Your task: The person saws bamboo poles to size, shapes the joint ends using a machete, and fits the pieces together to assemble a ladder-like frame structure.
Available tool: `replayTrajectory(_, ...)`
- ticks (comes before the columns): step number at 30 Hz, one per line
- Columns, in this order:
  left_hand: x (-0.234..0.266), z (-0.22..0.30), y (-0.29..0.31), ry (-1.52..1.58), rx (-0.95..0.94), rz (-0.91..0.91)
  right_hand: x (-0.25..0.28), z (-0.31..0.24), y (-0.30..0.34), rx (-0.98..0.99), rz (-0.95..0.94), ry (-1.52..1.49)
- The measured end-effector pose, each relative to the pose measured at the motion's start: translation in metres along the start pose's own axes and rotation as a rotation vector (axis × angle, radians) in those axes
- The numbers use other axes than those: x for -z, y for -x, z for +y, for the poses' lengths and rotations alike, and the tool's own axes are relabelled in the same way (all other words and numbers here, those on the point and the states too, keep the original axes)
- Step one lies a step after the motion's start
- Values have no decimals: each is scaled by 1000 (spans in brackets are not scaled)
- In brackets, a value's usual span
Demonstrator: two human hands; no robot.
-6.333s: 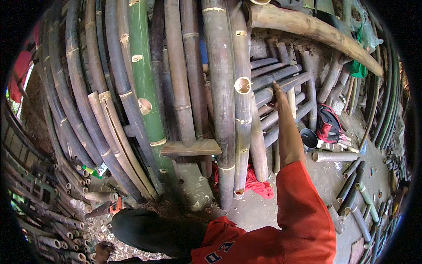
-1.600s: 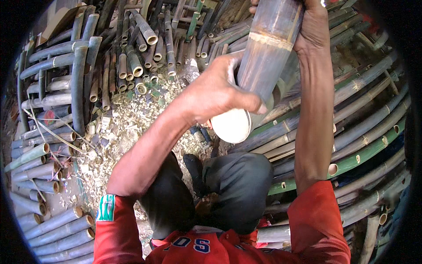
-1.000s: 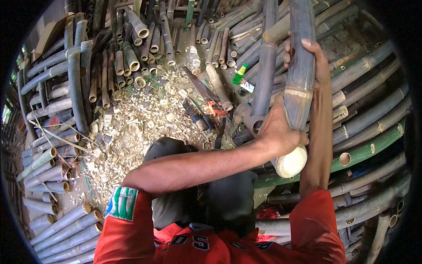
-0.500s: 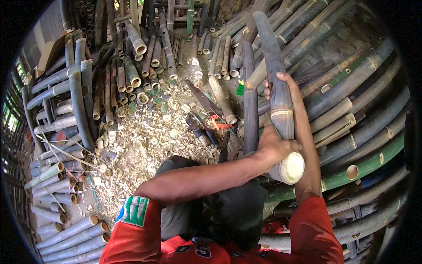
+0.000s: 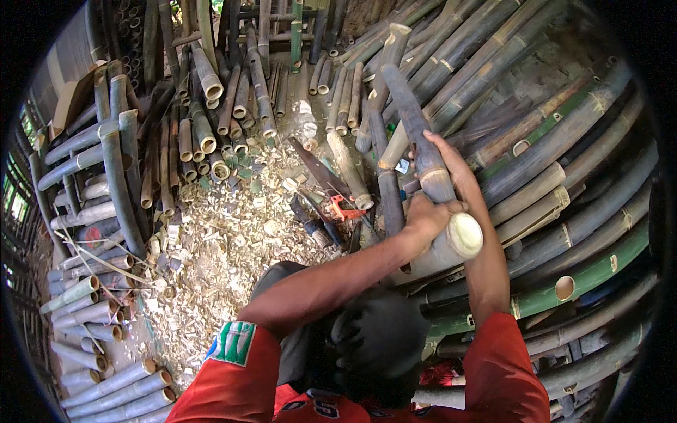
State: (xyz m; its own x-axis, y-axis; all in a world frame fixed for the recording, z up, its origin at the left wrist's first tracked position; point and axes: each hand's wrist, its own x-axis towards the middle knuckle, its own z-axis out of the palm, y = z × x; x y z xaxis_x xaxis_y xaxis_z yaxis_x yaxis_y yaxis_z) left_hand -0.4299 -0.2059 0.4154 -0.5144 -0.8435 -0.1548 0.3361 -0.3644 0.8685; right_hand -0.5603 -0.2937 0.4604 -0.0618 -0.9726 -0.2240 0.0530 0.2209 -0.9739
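A dark grey bamboo pole [image 5: 407, 99] slants away from me, right of centre. My left hand [image 5: 427, 222] is closed around its near part, beside a thick bamboo piece with a pale, rounded cut end [image 5: 466, 236]. Farther up, my right hand [image 5: 451, 163] grips the pole from its right side, thumb along the top. A second dark bamboo pole [image 5: 388, 194] runs alongside on the left and meets the thick piece near my knee. My left hand hides how the held pole meets the thick piece.
Pale wood chips [image 5: 226, 247] cover the floor at left. Among them lie a saw [image 5: 321, 169] with an orange handle [image 5: 345, 209] and a short bamboo length [image 5: 349, 169]. Bamboo pieces [image 5: 204, 134] lean at the back. Long bamboo poles [image 5: 585, 176] are stacked close on my right.
The held pole's far end has come lower and left, while the pale cut end has risen slightly. Both hands keep their grip, and the view has shifted a little.
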Motion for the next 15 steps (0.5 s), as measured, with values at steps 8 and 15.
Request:
replayTrajectory(8,-38,-12,-8,-134,14,40,64,-16,133,332,483,76)
replayTrajectory(15,-49,-16,-23,-222,61,-86,8,52,314,643,889,63)
